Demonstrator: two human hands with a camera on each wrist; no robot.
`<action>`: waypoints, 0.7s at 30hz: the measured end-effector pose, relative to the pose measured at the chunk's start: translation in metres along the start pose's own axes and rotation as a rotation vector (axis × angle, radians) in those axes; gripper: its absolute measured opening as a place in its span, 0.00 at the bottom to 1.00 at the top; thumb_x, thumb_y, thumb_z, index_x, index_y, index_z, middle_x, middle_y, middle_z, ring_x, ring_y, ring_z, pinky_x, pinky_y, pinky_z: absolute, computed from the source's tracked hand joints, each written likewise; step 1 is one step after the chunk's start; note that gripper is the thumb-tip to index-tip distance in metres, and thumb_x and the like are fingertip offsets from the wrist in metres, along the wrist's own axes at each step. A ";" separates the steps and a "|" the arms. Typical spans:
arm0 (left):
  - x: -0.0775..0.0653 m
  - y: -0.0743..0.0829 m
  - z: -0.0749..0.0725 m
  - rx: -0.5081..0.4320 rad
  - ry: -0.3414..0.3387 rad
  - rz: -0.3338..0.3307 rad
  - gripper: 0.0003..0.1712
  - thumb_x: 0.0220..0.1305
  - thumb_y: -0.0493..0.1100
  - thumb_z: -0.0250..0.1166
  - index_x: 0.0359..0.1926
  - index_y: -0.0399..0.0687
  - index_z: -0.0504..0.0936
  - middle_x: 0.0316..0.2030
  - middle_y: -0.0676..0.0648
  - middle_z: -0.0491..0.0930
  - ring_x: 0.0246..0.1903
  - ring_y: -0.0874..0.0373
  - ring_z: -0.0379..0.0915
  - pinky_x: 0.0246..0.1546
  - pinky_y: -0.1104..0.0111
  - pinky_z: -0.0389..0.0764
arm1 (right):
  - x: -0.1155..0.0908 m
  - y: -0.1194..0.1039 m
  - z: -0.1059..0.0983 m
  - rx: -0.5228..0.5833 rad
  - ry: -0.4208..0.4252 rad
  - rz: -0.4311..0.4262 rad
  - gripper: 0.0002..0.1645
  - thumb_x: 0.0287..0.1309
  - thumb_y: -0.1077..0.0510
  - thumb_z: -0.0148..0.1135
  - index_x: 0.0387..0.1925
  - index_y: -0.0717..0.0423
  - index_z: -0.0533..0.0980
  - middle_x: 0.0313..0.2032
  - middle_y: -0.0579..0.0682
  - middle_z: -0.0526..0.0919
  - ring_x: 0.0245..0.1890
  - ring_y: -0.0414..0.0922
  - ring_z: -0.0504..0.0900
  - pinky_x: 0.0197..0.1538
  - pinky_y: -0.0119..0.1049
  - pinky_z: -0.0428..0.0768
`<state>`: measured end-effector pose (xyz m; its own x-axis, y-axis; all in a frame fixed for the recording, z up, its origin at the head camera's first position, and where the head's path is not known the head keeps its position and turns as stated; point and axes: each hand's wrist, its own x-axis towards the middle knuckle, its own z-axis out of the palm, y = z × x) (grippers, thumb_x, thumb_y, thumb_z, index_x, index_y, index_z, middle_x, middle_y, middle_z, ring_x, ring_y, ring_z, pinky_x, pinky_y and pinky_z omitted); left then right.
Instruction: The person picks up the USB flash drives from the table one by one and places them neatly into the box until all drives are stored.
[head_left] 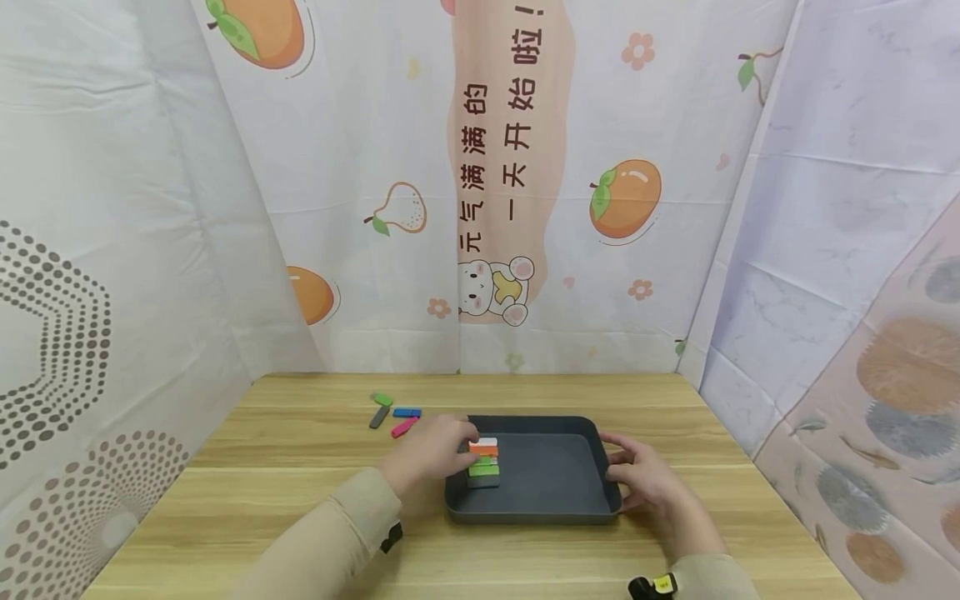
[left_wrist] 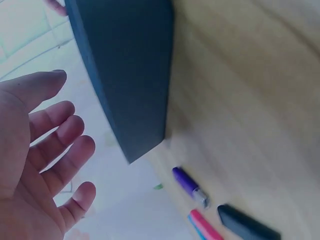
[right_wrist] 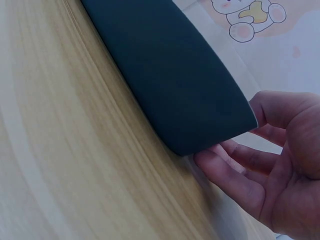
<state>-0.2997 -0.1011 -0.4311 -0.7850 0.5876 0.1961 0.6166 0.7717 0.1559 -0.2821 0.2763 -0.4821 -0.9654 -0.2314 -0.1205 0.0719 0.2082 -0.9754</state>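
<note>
A dark grey rectangular tray (head_left: 551, 475) lies on the wooden table. Along its left inner side several small flash-drive-like sticks stand in a row: white, orange (head_left: 483, 448), green (head_left: 483, 471) and dark grey (head_left: 483, 482). My left hand (head_left: 431, 450) hovers over the tray's left rim, fingertips right at that row. In the left wrist view its fingers are spread and loosely bent, with nothing in them. My right hand (head_left: 645, 475) grips the tray's right end, thumb and fingers at the wall; the tray's dark wall (right_wrist: 170, 75) fills the right wrist view.
Left of the tray, green (head_left: 382, 399), grey (head_left: 379, 417), blue (head_left: 407, 412) and pink (head_left: 405, 427) sticks lie loose on the table. A purple stick (left_wrist: 190, 187) with a silvery end shows in the left wrist view. Printed curtains hang behind and at both sides.
</note>
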 end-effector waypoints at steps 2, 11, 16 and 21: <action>-0.001 -0.001 -0.006 0.019 0.029 -0.009 0.13 0.64 0.52 0.72 0.44 0.50 0.89 0.39 0.54 0.82 0.36 0.61 0.78 0.42 0.62 0.81 | 0.000 0.000 0.000 -0.002 -0.002 -0.001 0.45 0.55 0.73 0.57 0.76 0.62 0.58 0.57 0.73 0.73 0.42 0.57 0.82 0.31 0.61 0.84; -0.004 -0.010 -0.024 0.041 0.166 -0.016 0.12 0.64 0.50 0.72 0.44 0.50 0.88 0.42 0.52 0.82 0.40 0.55 0.80 0.42 0.60 0.81 | 0.001 0.000 -0.001 0.001 -0.005 -0.003 0.45 0.55 0.74 0.57 0.75 0.63 0.58 0.56 0.73 0.73 0.41 0.57 0.83 0.31 0.61 0.84; -0.004 -0.019 -0.030 0.054 0.210 -0.064 0.13 0.64 0.50 0.73 0.46 0.51 0.87 0.45 0.50 0.81 0.40 0.55 0.79 0.41 0.61 0.81 | 0.000 0.000 -0.001 0.001 -0.002 -0.002 0.45 0.55 0.74 0.57 0.75 0.63 0.58 0.56 0.73 0.73 0.41 0.57 0.83 0.31 0.61 0.84; -0.005 -0.031 -0.034 0.044 0.264 -0.087 0.20 0.61 0.48 0.74 0.51 0.45 0.85 0.46 0.46 0.79 0.47 0.50 0.77 0.50 0.56 0.79 | 0.000 0.000 -0.001 0.005 -0.002 0.000 0.45 0.55 0.73 0.57 0.75 0.63 0.58 0.56 0.73 0.73 0.42 0.57 0.82 0.31 0.61 0.84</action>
<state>-0.3128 -0.1368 -0.4037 -0.7885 0.4395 0.4302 0.5401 0.8295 0.1425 -0.2821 0.2769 -0.4818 -0.9648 -0.2333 -0.1212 0.0734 0.2040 -0.9762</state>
